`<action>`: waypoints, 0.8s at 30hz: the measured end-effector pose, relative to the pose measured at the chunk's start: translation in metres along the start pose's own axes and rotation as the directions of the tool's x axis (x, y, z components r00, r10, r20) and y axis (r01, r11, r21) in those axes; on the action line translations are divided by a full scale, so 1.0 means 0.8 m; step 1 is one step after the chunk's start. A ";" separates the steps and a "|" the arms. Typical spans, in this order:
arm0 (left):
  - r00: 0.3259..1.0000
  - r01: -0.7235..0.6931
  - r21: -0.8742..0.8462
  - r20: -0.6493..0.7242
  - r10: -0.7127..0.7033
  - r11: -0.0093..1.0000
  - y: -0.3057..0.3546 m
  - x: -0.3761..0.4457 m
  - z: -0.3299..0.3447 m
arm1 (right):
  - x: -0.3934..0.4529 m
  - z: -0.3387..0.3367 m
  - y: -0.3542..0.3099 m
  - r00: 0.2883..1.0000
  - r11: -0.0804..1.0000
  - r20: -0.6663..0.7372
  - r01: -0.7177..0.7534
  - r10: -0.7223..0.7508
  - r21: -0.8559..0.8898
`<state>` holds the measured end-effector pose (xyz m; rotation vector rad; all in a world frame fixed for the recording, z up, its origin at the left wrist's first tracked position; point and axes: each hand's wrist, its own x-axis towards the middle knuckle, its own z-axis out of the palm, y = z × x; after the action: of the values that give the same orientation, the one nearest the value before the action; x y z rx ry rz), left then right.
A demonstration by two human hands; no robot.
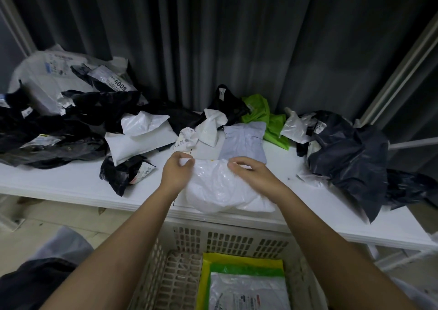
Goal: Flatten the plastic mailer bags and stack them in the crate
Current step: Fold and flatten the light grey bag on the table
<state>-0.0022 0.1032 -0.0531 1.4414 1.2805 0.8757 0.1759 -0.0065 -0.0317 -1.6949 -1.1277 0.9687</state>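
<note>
- Held a crumpled white mailer bag (pixel 216 186) at the near edge of the white bench (pixel 71 181), directly above the crate (pixel 180 274)
- Left hand (pixel 176 173) with its grip pinched on the bag's far left corner, fingers curled round the plastic
- Right hand (pixel 251 171) with its grip curled over the bag's far right edge, fingertips bent down into the film
- Lay partly over the bench lip, still wrinkled and puffed, not flat
- Stood below the bench, a pale latticed plastic basket, with flat bags stacked in it: a yellow bag (pixel 241 258) at the bottom, a green bag (pixel 246 269) over it, a clear labelled bag (pixel 248 293) on top
- Spread across the bench beyond the hands: a pale blue bag (pixel 244 141), a lime green bag (pixel 267 120), a white padded mailer (pixel 139 141), a heap of black bags (pixel 59 124) at left, a dark grey bag (pixel 350 158) at right
- Hung behind the bench, a dark pleated curtain (pixel 213 37)
</note>
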 end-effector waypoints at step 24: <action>0.804 -0.590 0.636 0.403 0.437 0.498 0.001 -0.009 0.041 | 0.020 0.044 0.058 0.786 0.372 0.168 0.455 -0.596 -0.809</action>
<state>0.0274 0.0897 -0.0600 2.6202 1.0931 0.5478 0.1616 0.0061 -0.0888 -1.7999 -2.0559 -0.2140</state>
